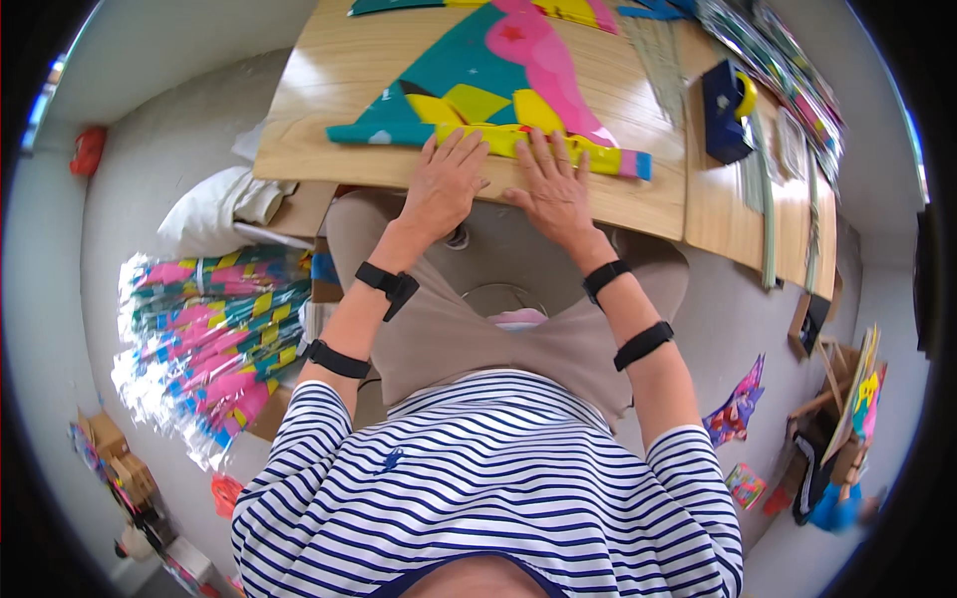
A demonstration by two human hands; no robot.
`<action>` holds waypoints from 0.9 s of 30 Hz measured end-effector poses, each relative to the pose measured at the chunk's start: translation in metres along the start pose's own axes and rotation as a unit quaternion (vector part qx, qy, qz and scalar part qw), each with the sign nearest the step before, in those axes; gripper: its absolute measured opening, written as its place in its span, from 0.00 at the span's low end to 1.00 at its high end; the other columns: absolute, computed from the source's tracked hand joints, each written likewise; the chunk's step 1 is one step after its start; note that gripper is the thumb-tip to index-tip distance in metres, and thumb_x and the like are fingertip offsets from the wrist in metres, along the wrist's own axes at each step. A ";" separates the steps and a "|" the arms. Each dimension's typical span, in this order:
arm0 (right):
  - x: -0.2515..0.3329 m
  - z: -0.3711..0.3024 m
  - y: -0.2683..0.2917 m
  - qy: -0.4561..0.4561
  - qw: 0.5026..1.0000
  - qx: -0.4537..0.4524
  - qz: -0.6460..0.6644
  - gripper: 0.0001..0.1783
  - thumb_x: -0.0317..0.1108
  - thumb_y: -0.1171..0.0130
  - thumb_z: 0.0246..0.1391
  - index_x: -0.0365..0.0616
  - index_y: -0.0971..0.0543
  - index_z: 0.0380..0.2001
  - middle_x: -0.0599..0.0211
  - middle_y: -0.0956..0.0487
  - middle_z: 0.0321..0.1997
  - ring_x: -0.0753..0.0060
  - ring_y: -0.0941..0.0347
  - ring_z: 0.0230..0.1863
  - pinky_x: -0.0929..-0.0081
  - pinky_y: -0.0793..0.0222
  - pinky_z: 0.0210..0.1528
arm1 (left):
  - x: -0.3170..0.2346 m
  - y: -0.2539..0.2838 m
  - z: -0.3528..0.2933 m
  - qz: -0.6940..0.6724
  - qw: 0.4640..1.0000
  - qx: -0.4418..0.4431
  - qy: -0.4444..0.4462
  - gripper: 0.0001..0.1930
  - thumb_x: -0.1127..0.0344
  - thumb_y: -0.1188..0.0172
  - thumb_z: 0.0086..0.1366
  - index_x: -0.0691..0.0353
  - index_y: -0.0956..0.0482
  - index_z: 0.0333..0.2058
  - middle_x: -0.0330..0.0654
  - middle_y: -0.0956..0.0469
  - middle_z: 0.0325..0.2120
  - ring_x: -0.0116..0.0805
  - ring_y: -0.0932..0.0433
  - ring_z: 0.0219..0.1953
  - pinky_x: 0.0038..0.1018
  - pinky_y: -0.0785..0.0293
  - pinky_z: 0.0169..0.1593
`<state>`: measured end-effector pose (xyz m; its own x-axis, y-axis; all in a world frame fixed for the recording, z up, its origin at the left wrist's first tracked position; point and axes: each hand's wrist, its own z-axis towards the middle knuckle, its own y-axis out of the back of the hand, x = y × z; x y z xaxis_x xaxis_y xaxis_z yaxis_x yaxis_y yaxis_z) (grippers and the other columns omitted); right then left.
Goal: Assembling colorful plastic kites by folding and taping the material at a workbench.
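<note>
A thin, brightly coloured kite (pixel 444 75) in teal, pink and yellow lies on the wooden table in front of me. Along the table's near edge, its lower border is rolled or folded into a flat band (pixel 603 159), mostly yellow, with a teal left end and a blue right tip. My left hand (pixel 444 184) lies with fingers stretched out on the middle of this band. Just beside it, my right hand (pixel 553 189) presses flat on the band, its fingers spread and thumb turned inward. Part of the band is hidden beneath the fingers.
On the table's right side stands a dark blue tape dispenser (pixel 726 115) with a yellow roll, near thin pale rods (pixel 765 209). Wrapped kites (pixel 214 329) are piled at my left, below a white cloth (pixel 214 214). More wrapped pieces (pixel 788 70) lie at the far right.
</note>
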<state>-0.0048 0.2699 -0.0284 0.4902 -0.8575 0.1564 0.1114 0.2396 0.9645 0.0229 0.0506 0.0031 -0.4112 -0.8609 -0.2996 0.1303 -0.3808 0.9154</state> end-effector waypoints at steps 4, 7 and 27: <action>-0.010 -0.005 0.000 0.018 0.999 -0.018 0.038 0.42 0.62 0.49 0.60 0.48 0.37 0.70 0.62 0.47 0.78 0.53 0.57 0.79 0.34 0.65 0.74 | -0.011 -0.017 0.008 0.023 1.000 0.013 0.003 0.26 0.62 0.41 0.65 0.61 0.30 0.61 0.46 0.32 0.63 0.49 0.39 0.68 0.49 0.48 0.70; -0.021 -0.008 -0.002 0.021 0.996 -0.055 0.071 0.38 0.56 0.45 0.60 0.44 0.34 0.67 0.57 0.41 0.74 0.52 0.50 0.76 0.40 0.58 0.73 | -0.012 -0.016 0.012 0.006 0.999 0.034 0.026 0.27 0.60 0.39 0.64 0.61 0.29 0.61 0.46 0.32 0.64 0.49 0.39 0.68 0.48 0.47 0.70; -0.141 -0.011 0.038 -0.424 0.901 -0.061 0.071 0.09 0.36 0.42 0.50 0.44 0.16 0.30 0.52 0.17 0.37 0.49 0.19 0.42 0.55 0.24 0.44 | -0.012 -0.009 0.016 -0.010 0.999 0.038 0.008 0.28 0.63 0.35 0.61 0.59 0.27 0.60 0.52 0.36 0.66 0.56 0.39 0.67 0.44 0.44 0.70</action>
<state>-0.0597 0.4047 -0.0162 -0.3232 -0.8414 0.4330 0.2181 0.3791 0.8993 0.0119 0.0696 0.0031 -0.3980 -0.8590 -0.3219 0.0531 -0.3719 0.9267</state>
